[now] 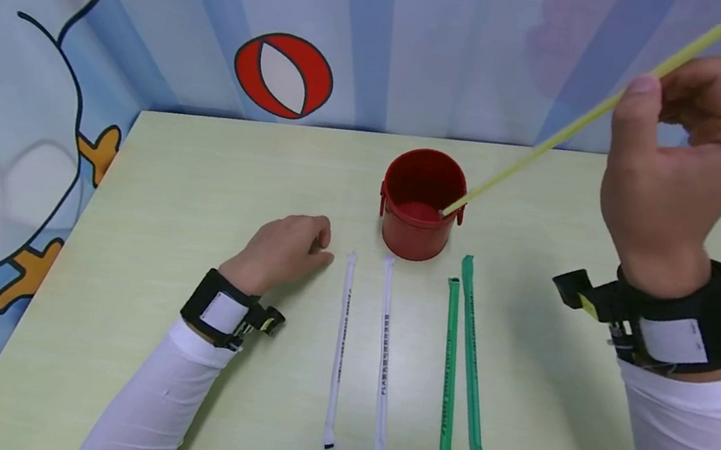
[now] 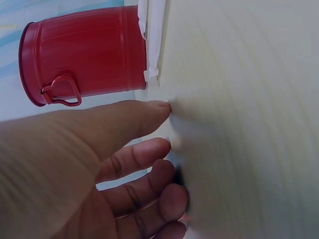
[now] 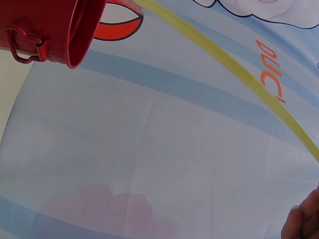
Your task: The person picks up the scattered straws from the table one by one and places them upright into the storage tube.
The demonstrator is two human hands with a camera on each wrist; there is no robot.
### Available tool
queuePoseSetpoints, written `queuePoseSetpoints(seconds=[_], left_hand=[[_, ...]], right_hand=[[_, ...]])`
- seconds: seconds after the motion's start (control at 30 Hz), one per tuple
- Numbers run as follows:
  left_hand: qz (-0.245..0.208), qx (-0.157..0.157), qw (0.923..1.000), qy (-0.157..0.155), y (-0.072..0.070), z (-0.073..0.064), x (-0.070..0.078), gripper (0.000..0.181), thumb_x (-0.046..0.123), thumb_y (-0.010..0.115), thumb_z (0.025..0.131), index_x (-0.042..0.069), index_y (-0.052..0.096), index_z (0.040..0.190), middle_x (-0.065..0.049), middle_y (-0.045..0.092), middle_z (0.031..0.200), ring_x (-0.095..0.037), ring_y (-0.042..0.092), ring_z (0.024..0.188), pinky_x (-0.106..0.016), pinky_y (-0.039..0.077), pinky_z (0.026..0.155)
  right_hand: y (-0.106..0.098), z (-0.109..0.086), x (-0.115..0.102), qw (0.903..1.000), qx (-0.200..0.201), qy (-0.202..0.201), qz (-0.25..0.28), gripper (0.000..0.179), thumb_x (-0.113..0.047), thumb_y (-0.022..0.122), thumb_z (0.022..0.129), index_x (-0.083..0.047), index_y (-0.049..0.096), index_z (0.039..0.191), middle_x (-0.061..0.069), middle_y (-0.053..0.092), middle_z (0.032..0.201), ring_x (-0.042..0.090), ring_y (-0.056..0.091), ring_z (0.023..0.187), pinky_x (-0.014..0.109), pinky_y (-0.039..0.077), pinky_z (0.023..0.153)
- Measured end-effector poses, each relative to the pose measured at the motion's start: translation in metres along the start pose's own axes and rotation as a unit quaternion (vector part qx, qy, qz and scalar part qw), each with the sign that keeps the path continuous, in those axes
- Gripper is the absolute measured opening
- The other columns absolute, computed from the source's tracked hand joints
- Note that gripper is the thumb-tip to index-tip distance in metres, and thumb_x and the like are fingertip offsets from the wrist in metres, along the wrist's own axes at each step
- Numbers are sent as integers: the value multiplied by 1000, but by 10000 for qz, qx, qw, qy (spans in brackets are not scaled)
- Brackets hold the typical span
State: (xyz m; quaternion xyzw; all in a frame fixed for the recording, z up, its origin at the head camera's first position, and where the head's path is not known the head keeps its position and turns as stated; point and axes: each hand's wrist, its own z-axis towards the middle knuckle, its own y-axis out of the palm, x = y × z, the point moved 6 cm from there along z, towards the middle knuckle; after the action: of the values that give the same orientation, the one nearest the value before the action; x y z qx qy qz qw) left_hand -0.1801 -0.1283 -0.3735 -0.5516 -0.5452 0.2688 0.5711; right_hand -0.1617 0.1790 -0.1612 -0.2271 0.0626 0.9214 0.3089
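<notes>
My right hand (image 1: 699,145) is raised above the table and pinches a long, thin yellow straw (image 1: 551,141) between thumb and fingers. The straw slants down to the left, its lower tip overlapping the mouth of a small red bucket (image 1: 414,233). In the right wrist view the yellow straw (image 3: 224,57) runs up to the bucket's rim (image 3: 79,35). Resting on the table left of the bucket, my left hand (image 1: 286,249) has loosely curled fingers and holds nothing. Two white wrapped straws (image 1: 385,355) and two green wrapped straws (image 1: 469,360) lie in front of the bucket.
A pale wooden table (image 1: 141,222) backs onto a blue striped cartoon backdrop (image 1: 424,46) with a red and white ball printed on it. Small loop handles (image 2: 65,92) stick out from the bucket's sides.
</notes>
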Motion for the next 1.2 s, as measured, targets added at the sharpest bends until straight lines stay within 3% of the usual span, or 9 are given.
queuePoseSetpoints(seconds=[0.27,0.5,0.7,0.8,0.93,1.1,1.2], left_hand=[[-4,-1,10000,-8,0,-1,0,17,22,66,89,9,55,90,-5,52,73,-18,48,68,-27,34,57],[-11,10,10000,-1,0,0,0,17,22,66,89,9,55,89,-5,52,74,-18,48,68,-26,34,57],[-7,-4,10000,-33,1,-1,-1,17,22,66,89,10,54,89,-5,52,74,-18,48,68,-27,34,57],[-11,-13,10000,-33,1,-1,-1,17,22,66,89,10,54,90,-5,51,74,-19,48,68,-27,34,57],[-13,-8,10000,-37,0,-1,-1,16,22,65,89,10,55,90,-5,51,73,-19,48,68,-26,34,57],[-36,-5,10000,-49,0,-1,0,16,22,66,89,9,55,89,-5,51,73,-19,48,68,-26,34,57],[-37,-7,10000,-46,1,0,1,16,22,66,89,9,55,89,-5,51,74,-19,48,68,-26,34,57]], right_hand=[[3,-4,4,9999,78,47,142,27,-12,55,76,15,60,73,26,56,62,2,43,58,13,33,63],[10,-20,17,9979,-93,494,416,28,-11,55,81,15,59,71,-13,53,66,2,44,57,16,34,61],[21,-38,31,9951,-681,707,124,28,-12,55,87,13,62,78,-21,52,72,2,45,59,17,35,61],[24,-44,36,9939,-782,772,116,28,-12,55,89,12,61,77,-24,51,71,2,45,59,17,35,60],[28,-51,41,9927,-924,768,70,27,-13,55,89,11,62,78,-19,54,71,2,46,59,17,37,59],[33,-60,46,9884,-1191,931,-132,26,-15,55,90,9,63,83,9,61,72,4,47,61,17,38,61],[35,-65,48,9864,-1261,1043,-180,26,-15,55,91,9,64,85,16,62,74,6,47,61,16,38,62]])
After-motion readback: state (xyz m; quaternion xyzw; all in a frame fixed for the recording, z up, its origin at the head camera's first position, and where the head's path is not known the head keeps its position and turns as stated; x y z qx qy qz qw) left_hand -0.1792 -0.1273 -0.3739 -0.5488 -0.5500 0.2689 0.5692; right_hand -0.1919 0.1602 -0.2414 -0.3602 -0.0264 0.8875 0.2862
